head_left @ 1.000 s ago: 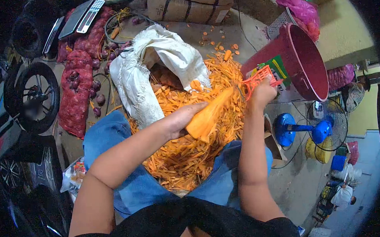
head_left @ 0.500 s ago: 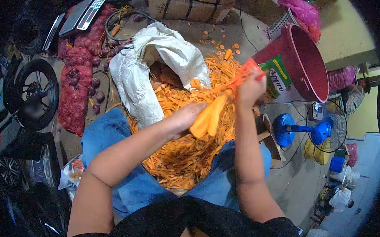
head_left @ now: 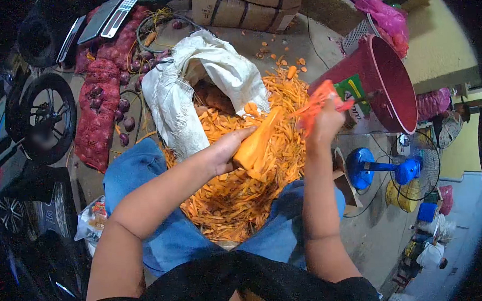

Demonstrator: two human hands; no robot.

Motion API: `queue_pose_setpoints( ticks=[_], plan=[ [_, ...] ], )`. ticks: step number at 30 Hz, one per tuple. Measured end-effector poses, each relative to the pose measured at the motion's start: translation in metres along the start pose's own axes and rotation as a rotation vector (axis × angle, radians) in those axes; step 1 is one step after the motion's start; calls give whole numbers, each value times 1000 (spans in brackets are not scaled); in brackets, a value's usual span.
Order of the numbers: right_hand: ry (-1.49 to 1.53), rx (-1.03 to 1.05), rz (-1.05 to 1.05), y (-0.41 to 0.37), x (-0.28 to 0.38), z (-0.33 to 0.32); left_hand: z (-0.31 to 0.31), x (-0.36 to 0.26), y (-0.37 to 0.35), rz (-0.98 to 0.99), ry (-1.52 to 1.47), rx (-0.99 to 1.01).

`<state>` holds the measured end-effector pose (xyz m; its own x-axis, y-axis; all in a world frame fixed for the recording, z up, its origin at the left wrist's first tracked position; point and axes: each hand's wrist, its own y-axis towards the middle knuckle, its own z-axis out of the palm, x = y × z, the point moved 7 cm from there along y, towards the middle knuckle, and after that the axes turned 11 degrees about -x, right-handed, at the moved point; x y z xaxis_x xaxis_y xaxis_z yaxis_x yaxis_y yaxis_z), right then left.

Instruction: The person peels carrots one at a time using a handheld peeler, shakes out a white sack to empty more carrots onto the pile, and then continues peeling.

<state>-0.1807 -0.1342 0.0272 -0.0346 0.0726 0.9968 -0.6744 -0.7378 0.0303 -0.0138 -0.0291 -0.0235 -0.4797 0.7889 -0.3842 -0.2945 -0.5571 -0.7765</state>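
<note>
Orange carrot point(head_left: 258, 143) slants, tip up-right; left fingers point(head_left: 242, 136) curl round thick end, right fingers point(head_left: 333, 104) clench tool point(head_left: 315, 100)

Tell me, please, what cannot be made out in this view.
All in the head view:
Blade of the peeler: blurred.
Underside of the carrot: turned away, in the left hand.
Bottom of the bucket: hidden by its wall.
Inside of the sack: mostly shadowed.
Key labels on the scale: too small.
</note>
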Motion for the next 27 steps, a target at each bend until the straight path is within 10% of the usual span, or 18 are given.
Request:
queue_pose_setpoints(
  ticks=[5, 11, 16, 27],
  plan=[
    [-172, 307, -114, -85, 7, 28, 3, -3, 5, 92, -83, 49],
    [-217, 72, -525, -42, 21, 21, 7, 1, 5, 131, 147, 84],
    [-226, -335, -324, 56, -20, -32, 9, 5, -9, 123, 299, 145],
    [-44, 160, -139, -46, 19, 26, 11, -16, -2, 143, -44, 157]
  ],
)
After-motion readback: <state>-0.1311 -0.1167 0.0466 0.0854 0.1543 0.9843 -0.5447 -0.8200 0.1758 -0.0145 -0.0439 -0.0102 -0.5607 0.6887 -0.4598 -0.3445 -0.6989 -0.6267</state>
